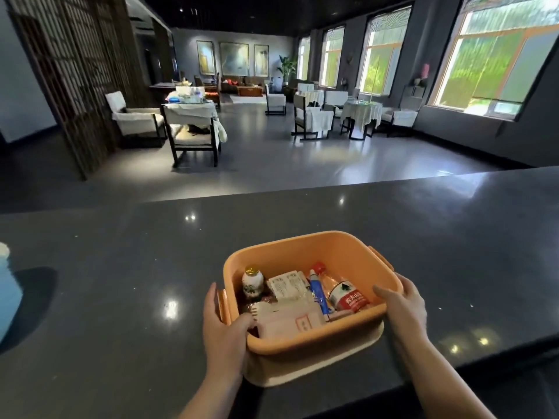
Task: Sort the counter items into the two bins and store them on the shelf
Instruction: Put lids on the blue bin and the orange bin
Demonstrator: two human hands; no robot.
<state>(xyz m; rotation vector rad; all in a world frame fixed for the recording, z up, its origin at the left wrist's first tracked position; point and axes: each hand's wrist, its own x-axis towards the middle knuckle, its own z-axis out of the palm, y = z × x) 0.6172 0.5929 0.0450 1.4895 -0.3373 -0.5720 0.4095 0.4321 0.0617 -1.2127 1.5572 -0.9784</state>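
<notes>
Smooth matt orange plastic bin (302, 252), glossy dark speckled stone-like counter (423, 237), clear plastic bottle (344, 293) with glossy label, paper packets (286, 285)

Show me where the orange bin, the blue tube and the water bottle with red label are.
orange bin (305, 252): head view, far inner wall.
blue tube (318, 290): head view, middle of body.
water bottle (348, 294): head view, its label.

Orange bin (305, 252) on dark counter (121, 282), both hands' grip on rim

Orange bin (302, 252) upright on dark desk (121, 267) near front edge, holding gold-capped bottle (252, 282), red-label water bottle (344, 293) lying down, blue tube (319, 293), white packets (287, 287).
</notes>
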